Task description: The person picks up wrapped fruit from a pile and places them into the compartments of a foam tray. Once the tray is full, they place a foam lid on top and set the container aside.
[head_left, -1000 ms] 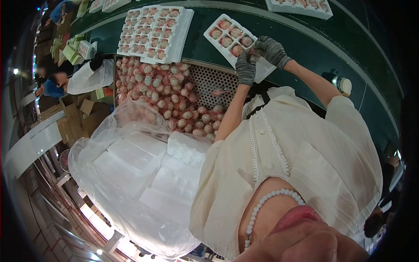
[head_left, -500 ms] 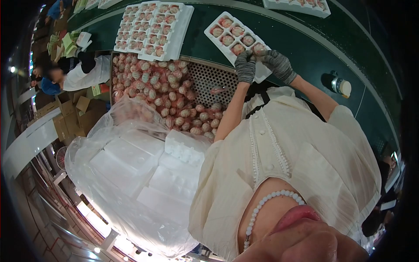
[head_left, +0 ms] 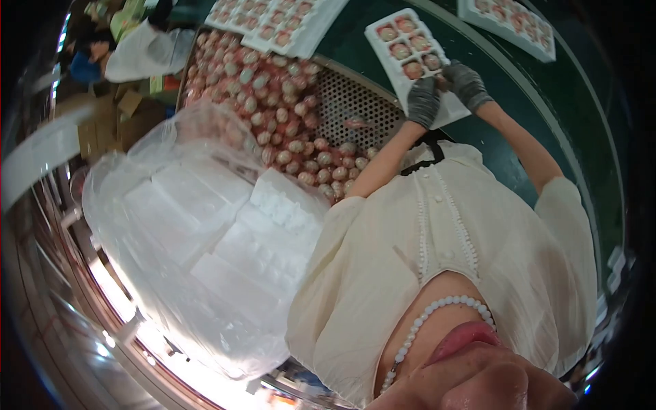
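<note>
A white foam tray (head_left: 456,109) lies tilted across the green table, with wrapped pale balls (head_left: 419,43) in its far cups. The balls are round and show reddish, film-like wrapping; their contents I cannot make out. My left hand (head_left: 423,102), in a grey striped glove, is over the near end of the tray, its fingers closed in toward a wrapped ball. From the other side my right hand (head_left: 467,85), also gloved, has its fingers pressed to the same ball. That ball is mostly hidden between the two hands.
A metal bin with a perforated floor (head_left: 342,102) holds a heap of wrapped balls (head_left: 273,89) on the left. Filled trays (head_left: 277,20) and another tray (head_left: 512,27) stand farther back. A clear bag of foam trays (head_left: 198,212) is beside me. A person (head_left: 137,55) is at far left.
The view has shifted, so the tray, bin and hands appear farther right. My hands stay together at the tray's near end. The jar at right is out of view.
</note>
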A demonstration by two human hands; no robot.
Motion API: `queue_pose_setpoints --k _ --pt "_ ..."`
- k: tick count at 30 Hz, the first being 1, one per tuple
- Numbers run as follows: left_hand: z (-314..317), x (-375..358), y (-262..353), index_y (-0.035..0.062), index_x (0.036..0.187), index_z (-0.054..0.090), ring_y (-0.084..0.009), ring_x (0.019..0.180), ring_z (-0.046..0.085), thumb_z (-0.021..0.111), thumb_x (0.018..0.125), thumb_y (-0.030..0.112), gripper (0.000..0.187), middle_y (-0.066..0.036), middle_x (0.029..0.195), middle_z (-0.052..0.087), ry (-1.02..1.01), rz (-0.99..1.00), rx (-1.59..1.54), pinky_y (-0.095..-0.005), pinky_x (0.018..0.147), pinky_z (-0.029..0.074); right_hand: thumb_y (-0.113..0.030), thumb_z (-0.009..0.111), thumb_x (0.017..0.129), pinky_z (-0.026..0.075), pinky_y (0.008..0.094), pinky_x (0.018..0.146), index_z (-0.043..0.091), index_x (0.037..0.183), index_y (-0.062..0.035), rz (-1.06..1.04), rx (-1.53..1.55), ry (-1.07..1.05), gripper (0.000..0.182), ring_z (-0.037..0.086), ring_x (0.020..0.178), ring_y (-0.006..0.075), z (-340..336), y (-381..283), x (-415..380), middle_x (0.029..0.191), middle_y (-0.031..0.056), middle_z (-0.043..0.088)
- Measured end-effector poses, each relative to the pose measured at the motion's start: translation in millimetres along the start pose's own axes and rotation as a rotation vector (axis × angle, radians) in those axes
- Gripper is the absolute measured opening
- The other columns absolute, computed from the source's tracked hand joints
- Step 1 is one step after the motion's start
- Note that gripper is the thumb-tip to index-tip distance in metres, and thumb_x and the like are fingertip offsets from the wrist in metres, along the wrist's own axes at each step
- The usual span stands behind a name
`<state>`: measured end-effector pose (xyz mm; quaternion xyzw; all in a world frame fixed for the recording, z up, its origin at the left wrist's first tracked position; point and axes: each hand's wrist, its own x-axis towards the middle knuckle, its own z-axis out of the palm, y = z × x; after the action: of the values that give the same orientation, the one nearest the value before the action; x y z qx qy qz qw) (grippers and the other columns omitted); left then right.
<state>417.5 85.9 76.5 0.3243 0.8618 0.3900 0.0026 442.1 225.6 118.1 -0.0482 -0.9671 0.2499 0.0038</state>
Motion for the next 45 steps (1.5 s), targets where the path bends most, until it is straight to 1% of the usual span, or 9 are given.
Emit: queue_pose_setpoints --k 16,18,24,32,33,37,40,42,45 --pt "-7.2 -4.5 -16.8 0.0036 0.083 0.056 -0.0303 0.076 0.052 0.048 0.066 0.004 0.019 -0.017 0.081 0.055 -0.103 0.116 0.073 -0.0369 0.071 0.043 -0.018 0.06 0.067 0.044 0.0353 0.06 0.058 0.074 -0.0061 -0.074 -0.203 -0.24 0.014 0.055 0.068 0.0295 18.7 9.9 14.8 0.072 0.0131 0.056" --pt "-22.7 -5.2 -34.3 0.0027 0.089 0.056 -0.0263 0.073 0.054 0.051 0.069 0.007 0.021 -0.015 0.082 0.057 -0.014 -0.192 -0.785 -0.0344 0.068 0.044 -0.015 0.061 0.067 0.045 0.0318 0.06 0.059 0.076 -0.0057 0.035 0.218 -0.107 0.013 0.056 0.067 0.0252 8.5 7.9 9.7 0.071 0.0121 0.056" --pt "-77.7 -68.8 -105.5 0.006 0.102 0.053 -0.0307 0.098 0.046 0.053 0.072 0.018 0.032 -0.014 0.11 0.047 0.003 -0.374 0.449 -0.0388 0.077 0.041 -0.014 0.06 0.074 0.045 0.0248 0.061 0.06 0.09 -0.007 0.408 0.715 0.233 0.017 0.055 0.068 0.0108 29.2 48.1 -42.0 0.08 0.0031 0.06" --pt "-90.1 -117.9 -178.9 0.0066 0.102 0.051 -0.033 0.09 0.052 0.044 0.074 0.02 0.031 -0.021 0.096 0.052 -0.726 -0.36 0.573 -0.0422 0.075 0.041 -0.022 0.057 0.078 0.042 0.0199 0.059 0.058 0.096 -0.0074 0.696 0.92 0.344 0.023 0.051 0.065 0.0066 8.6 39.5 -94.3 0.077 -0.0004 0.057" --pt "-59.5 -148.9 -227.3 0.0066 0.101 0.051 -0.0343 0.086 0.054 0.041 0.076 0.018 0.029 -0.023 0.089 0.054 -0.444 -0.345 0.618 -0.0418 0.075 0.042 -0.019 0.058 0.077 0.04 0.0188 0.056 0.059 0.094 -0.0073 0.621 0.893 0.319 0.021 0.049 0.063 0.0059 24.3 63.9 -103.3 0.075 -0.0017 0.057" --pt "-78.3 -136.3 -195.7 0.006 0.108 0.048 -0.035 0.108 0.04 0.035 0.082 0.038 0.043 -0.02 0.11 0.047 -0.257 -0.863 0.2 -0.037 0.09 0.032 -0.006 0.055 0.077 0.042 0.0185 0.06 0.058 0.093 -0.0078 0.667 1.101 0.445 0.016 0.051 0.071 0.005 31.2 63.6 -100.3 0.083 -0.0008 0.058" --pt "-73.6 -144.4 -218.5 0.0065 0.1 0.052 -0.0256 0.083 0.056 0.035 0.083 0.035 0.037 -0.015 0.089 0.057 0.178 -0.779 0.046 -0.0378 0.07 0.045 -0.001 0.052 0.077 0.043 0.0197 0.066 0.056 0.097 -0.0072 0.436 1.018 0.406 0.021 0.051 0.077 0.0061 39.0 45.2 -77.7 0.089 -0.0001 0.057" --pt "-111.6 -104.3 -142.7 0.008 0.089 0.055 -0.0187 0.064 0.056 0.038 0.083 0.035 0.032 -0.01 0.077 0.057 0.199 -1.07 -0.839 -0.0338 0.054 0.047 0.002 0.052 0.075 0.043 0.0212 0.071 0.054 0.101 -0.0066 0.136 0.836 0.312 0.027 0.05 0.083 0.0075 25.4 -5.6 -59.6 0.095 0.0004 0.055" --pt "-116.6 -59.7 -69.8 0.0109 0.088 0.052 -0.0163 0.053 0.052 0.04 0.083 0.036 0.028 -0.007 0.072 0.054 0.209 -0.775 -1.465 -0.0294 0.045 0.044 -0.009 0.065 0.066 0.042 0.0256 0.073 0.047 0.112 -0.0094 0.017 0.687 0.025 0.049 0.047 0.088 0.0137 12.9 -75.5 -40.3 0.106 0.0029 0.049"
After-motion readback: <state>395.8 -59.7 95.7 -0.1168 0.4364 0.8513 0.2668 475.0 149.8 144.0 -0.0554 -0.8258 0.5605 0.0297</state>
